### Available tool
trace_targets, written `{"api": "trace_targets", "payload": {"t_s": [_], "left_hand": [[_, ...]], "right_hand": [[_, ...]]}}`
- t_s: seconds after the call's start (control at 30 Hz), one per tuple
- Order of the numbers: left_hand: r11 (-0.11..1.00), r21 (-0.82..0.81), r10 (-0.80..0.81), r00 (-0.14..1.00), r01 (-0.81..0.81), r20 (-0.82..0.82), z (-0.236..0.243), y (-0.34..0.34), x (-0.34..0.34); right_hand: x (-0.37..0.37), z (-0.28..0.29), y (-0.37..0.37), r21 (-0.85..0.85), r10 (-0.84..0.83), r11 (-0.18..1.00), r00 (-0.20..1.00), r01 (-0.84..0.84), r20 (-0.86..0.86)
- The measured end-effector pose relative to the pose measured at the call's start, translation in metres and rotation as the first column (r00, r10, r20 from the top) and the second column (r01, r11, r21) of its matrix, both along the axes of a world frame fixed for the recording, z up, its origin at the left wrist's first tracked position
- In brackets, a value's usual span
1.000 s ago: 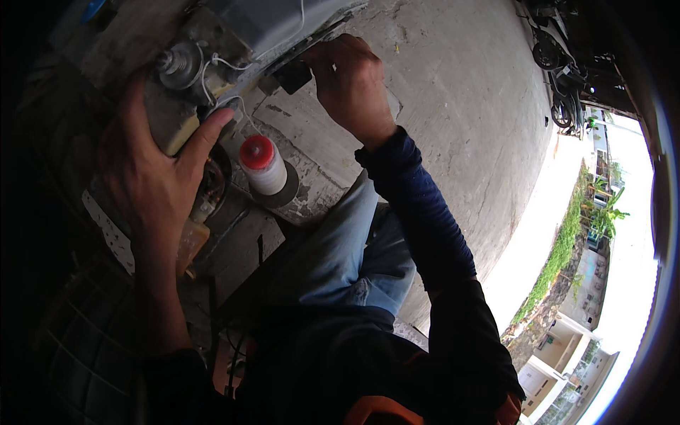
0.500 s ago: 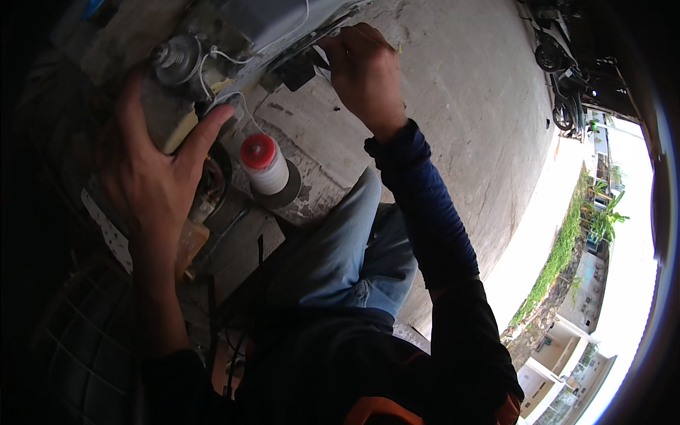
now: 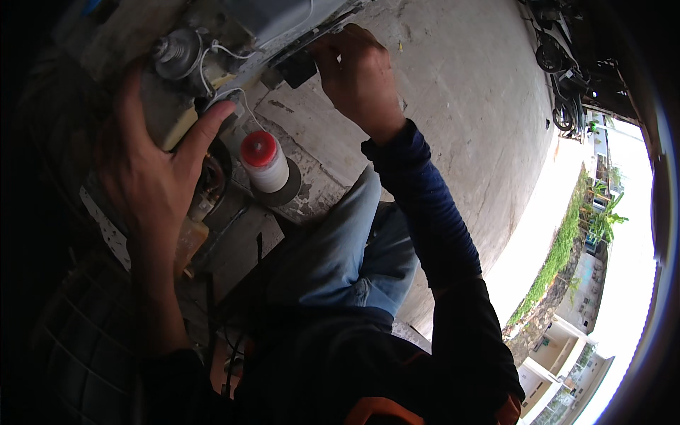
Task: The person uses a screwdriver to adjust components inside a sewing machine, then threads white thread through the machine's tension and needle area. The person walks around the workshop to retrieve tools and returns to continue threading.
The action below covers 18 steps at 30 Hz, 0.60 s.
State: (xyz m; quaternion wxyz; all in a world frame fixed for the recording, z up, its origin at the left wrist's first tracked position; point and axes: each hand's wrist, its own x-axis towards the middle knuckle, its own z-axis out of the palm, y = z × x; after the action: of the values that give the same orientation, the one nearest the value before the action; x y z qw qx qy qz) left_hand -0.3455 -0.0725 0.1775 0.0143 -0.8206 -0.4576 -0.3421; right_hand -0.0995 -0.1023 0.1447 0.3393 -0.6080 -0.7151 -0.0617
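My left hand [image 3: 159, 173] is spread over the dark body of a machine [image 3: 159, 117], thumb and fingers apart and touching its sides. Just beyond the fingers stands a round metal knob with a coiled spring [image 3: 173, 55]. Thin white cord [image 3: 248, 99] runs from that part down to a white spool with a red top [image 3: 265, 166], which stands upright on a dark round base. My right hand [image 3: 361, 85] is closed at the edge of the grey housing [image 3: 273, 20], beside a small black box-like part [image 3: 297, 73]. Whatever its fingers pinch is hidden.
Bare concrete floor [image 3: 467, 113] spreads to the right. Motorbikes [image 3: 559, 71] stand at the far right, near a bright opening with grass [image 3: 549, 283]. My jeans-clad legs [image 3: 326, 262] are below the spool. A wire guard [image 3: 78, 340] sits at the lower left.
My right hand has shifted slightly left, and the pale flat piece seen by its fingers earlier no longer shows. The left hand stays nearly in place.
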Motion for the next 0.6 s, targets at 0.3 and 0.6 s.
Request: {"api": "trace_targets", "payload": {"t_s": [0.3, 0.6], "left_hand": [[0.998, -0.070, 0.006, 1.000, -0.007, -0.013, 0.007, -0.001, -0.002], [0.994, -0.104, 0.027, 1.000, -0.026, 0.006, 0.003, -0.002, -0.001]], "right_hand": [[0.031, -0.006, 0.000, 0.138, -0.273, 0.960, 0.924, 0.244, 0.266], [0.004, -0.003, -0.009, -0.017, -0.050, 0.999, 0.999, 0.050, -0.006]]}}
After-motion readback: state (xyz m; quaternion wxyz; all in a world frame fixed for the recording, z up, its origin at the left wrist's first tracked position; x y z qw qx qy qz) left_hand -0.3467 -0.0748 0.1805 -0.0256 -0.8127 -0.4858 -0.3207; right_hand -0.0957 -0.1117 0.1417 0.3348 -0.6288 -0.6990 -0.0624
